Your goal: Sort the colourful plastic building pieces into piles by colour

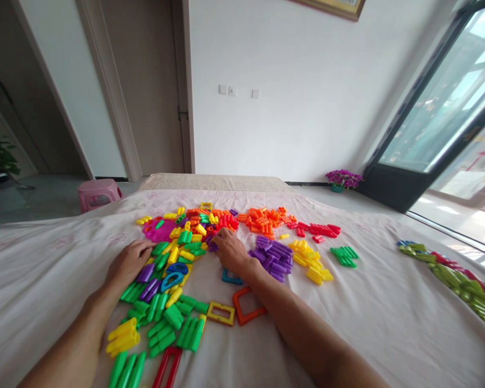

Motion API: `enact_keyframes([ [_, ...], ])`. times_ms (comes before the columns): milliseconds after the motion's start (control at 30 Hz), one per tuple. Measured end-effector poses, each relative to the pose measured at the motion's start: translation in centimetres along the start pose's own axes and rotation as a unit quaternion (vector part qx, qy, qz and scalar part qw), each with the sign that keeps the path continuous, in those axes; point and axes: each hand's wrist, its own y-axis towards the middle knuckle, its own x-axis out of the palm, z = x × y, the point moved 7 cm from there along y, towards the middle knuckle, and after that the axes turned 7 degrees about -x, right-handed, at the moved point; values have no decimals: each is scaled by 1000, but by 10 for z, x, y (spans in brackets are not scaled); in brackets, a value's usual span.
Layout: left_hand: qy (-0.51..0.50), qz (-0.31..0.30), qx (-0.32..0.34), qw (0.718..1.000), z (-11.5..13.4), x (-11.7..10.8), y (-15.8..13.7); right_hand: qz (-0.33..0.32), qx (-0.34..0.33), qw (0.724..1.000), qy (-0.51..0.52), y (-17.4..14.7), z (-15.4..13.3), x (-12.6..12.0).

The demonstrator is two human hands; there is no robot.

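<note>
A mixed pile of plastic toy building pieces in green, yellow, purple and blue lies on the cloth between my arms. At its left edge rests my left hand, fingers loosely stretched toward the green pieces and nothing visible in them. My right hand reaches to the pile's right side, its fingers closed around a purple piece that they partly cover. Just right of that wrist is a heap of purple pieces. Blue rounded pieces sit mid-pile.
Sorted heaps of orange, red, yellow and green pieces lie to the right. Square frames, one orange-red and one yellow, are near my right forearm. Olive pieces line the far right.
</note>
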Motion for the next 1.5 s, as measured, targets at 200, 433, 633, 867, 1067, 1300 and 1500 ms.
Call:
enact_keyframes([
  [200, -2, -2, 0, 1000, 1, 0, 0, -27, 19, 999, -21, -1, 3, 0],
  [433, -5, -5, -1, 1000, 0, 1, 0, -6, 17, 998, -55, -1, 2, -5],
  [633, -6, 5, 0, 1000, 0, -1, 0, -30, -40, 999, -21, -2, -1, 2],
  [867, -5, 0, 2, 1000, 0, 0, 0, -4, 37, 999, 24, -3, 9, -4],
  [1067, -4, 3, 0, 1000, 2, -2, 0, -18, 94, 994, 59, -5, 18, -22],
  [1300, -1, 3, -1, 1000, 1, -1, 0, -63, 78, 995, -8, -12, 30, -24],
  [1500, 4, -9, -3, 1000, -1, 2, 0, -71, 17, 996, 44, -12, 27, -7],
])
